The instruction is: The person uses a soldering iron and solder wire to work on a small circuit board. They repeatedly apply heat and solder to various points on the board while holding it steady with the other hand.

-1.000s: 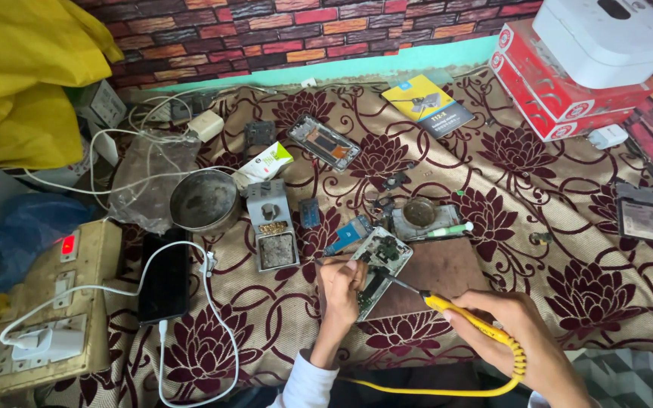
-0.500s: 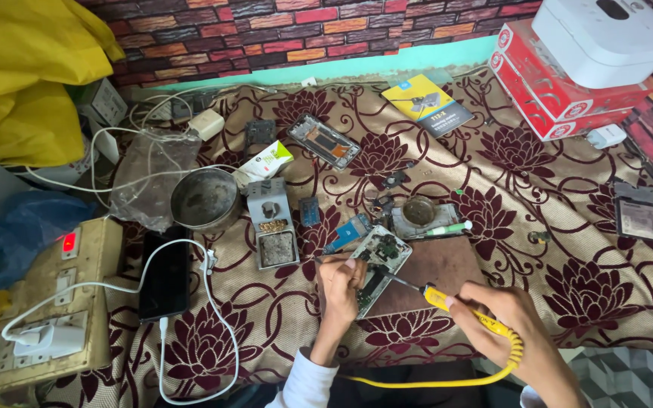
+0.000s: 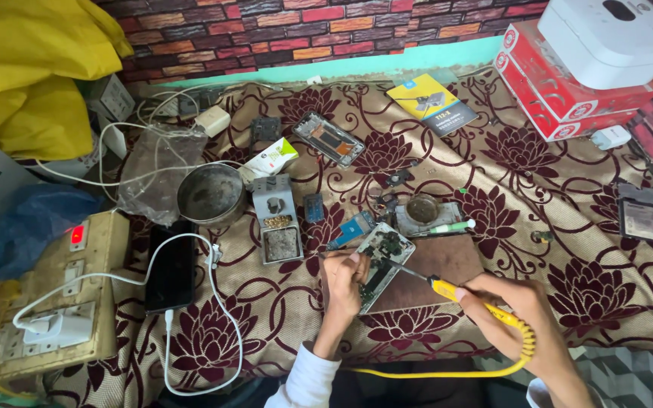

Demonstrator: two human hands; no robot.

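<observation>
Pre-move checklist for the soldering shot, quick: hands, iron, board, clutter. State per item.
1. Right hand grips the yellow soldering iron by its handle: ok.
2. Iron tip reaches over the circuit board; exact contact point: cannot tell, too small.
3. Left hand steadies the board at its left edge, fingers close to the tip: not ok.
4. Board lies on the brown mat, flat: ok.
5. Yellow coiled cord loops below the right hand, apart from the board: ok.
6. Loose items near the work, green-handled tool and small round tin just behind the board: not ok.
</observation>
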